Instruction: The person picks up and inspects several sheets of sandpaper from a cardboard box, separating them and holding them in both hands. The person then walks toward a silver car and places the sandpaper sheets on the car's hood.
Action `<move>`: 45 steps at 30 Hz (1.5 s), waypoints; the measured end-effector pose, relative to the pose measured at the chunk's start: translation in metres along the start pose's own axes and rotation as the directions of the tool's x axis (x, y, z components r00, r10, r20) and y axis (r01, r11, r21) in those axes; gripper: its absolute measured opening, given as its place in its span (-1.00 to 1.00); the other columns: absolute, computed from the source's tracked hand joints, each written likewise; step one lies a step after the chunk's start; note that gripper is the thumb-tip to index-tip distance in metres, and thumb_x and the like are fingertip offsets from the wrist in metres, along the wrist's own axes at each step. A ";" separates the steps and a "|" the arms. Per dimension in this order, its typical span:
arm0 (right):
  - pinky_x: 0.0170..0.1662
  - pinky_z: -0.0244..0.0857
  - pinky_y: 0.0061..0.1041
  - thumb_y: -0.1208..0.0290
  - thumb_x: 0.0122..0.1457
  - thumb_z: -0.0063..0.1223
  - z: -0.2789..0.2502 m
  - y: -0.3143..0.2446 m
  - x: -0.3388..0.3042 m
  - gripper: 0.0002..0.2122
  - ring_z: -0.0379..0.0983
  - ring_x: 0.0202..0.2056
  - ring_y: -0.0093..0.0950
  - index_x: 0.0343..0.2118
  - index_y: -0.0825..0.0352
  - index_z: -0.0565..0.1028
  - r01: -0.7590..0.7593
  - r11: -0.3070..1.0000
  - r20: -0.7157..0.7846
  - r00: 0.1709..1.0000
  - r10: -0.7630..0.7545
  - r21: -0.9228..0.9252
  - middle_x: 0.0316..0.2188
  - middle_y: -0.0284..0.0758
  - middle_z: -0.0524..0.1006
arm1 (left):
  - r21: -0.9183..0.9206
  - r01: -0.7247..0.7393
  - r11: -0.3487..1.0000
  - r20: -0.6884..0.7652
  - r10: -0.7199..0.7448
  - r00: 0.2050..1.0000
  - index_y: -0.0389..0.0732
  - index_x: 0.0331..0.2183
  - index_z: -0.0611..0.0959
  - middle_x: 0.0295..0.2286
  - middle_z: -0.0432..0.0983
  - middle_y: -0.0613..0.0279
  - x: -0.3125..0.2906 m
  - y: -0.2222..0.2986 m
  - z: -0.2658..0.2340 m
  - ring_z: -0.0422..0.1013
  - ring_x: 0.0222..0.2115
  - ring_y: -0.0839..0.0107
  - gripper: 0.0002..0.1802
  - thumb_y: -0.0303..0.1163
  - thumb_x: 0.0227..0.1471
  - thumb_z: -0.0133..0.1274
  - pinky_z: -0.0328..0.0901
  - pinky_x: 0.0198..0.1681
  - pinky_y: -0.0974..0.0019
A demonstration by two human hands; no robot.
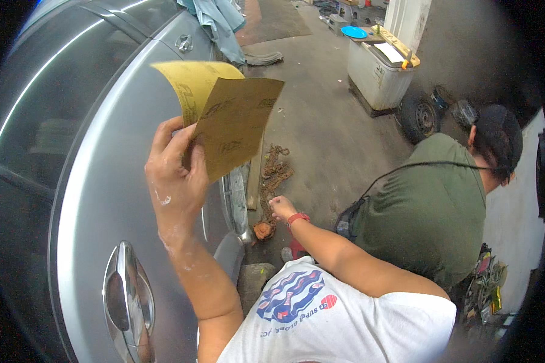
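Left hand (174, 175), frame centre-left, pinched shut on two tan rectangular sandpaper sheets (233, 130) fanning upward over the silver car door (103, 181); right hand (281, 207) loosely curled, empty, lower right.

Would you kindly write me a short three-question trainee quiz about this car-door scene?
1. True or false: the left hand holds two sheets of sandpaper up in front of the silver car door.
2. What is the right hand doing? A) gripping the door handle B) reaching down, empty, toward the rusty chain on the floor C) holding a sanding block
3. Fill in: the right wrist wears a ____ band.

Key:
1. True; the sheets are pinched between thumb and fingers.
2. B
3. red
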State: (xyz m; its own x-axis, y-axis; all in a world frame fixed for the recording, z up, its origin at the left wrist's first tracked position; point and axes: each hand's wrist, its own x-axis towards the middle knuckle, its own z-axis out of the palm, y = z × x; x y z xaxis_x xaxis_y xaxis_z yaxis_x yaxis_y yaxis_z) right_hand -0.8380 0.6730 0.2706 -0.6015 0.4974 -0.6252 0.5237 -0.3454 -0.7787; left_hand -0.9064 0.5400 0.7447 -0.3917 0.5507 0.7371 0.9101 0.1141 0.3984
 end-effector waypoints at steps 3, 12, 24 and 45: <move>-0.45 0.45 -0.42 0.15 0.40 0.12 -0.017 -0.007 0.025 -0.72 0.59 -0.44 -0.46 -0.02 0.25 0.52 0.015 0.997 -0.044 0.999 -0.011 0.082 -0.26 -0.36 0.62 | -0.163 0.050 0.985 0.012 -0.049 0.999 -0.36 -0.11 0.74 -0.14 0.61 0.12 0.015 -0.033 0.022 0.60 -0.23 0.34 -0.77 -0.62 0.17 0.19 0.48 -0.18 0.31; -0.42 0.49 -0.49 0.21 0.46 0.04 -0.099 -0.062 0.113 -0.73 0.58 -0.43 -0.53 0.05 0.28 0.52 -0.029 0.938 -0.145 0.986 0.084 0.345 -0.26 -0.37 0.63 | -0.422 0.291 0.859 0.137 -0.257 0.957 -0.38 -0.09 0.74 -0.09 0.59 0.22 0.061 -0.115 0.119 0.52 -0.14 0.46 -0.78 -0.51 0.25 0.20 0.41 -0.06 0.34; -0.21 0.52 -0.45 0.13 0.49 0.01 -0.241 -0.084 0.225 -0.62 0.60 -0.23 -0.48 0.19 0.27 0.44 -0.069 0.813 -0.153 0.970 0.191 0.578 -0.07 -0.31 0.62 | -0.617 0.781 -0.098 0.693 -0.538 0.480 -0.32 0.23 0.52 0.13 0.57 0.04 0.109 -0.271 0.458 0.52 0.14 0.22 -0.55 -0.40 0.39 0.07 0.42 0.20 0.15; -0.17 0.51 -0.56 0.28 0.49 0.07 -0.476 -0.445 0.404 -0.74 0.55 -0.16 -0.59 0.09 0.32 0.54 0.457 0.667 -0.524 0.844 -0.115 0.589 -0.10 -0.41 0.59 | -0.571 0.813 -0.119 0.722 -0.545 0.427 -0.32 0.10 0.59 -0.03 0.68 0.15 0.275 -0.351 0.832 0.60 -0.06 0.38 -0.68 -0.46 0.37 0.11 0.47 0.08 0.27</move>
State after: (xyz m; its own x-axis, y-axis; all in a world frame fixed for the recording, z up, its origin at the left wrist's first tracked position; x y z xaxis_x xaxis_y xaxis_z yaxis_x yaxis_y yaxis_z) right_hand -1.0266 1.4061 0.3894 -0.2517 0.8766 -0.4101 -0.2809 -0.4717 -0.8358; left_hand -1.2206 1.3394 0.3532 -0.5657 0.7694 -0.2967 -0.5040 -0.0378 0.8629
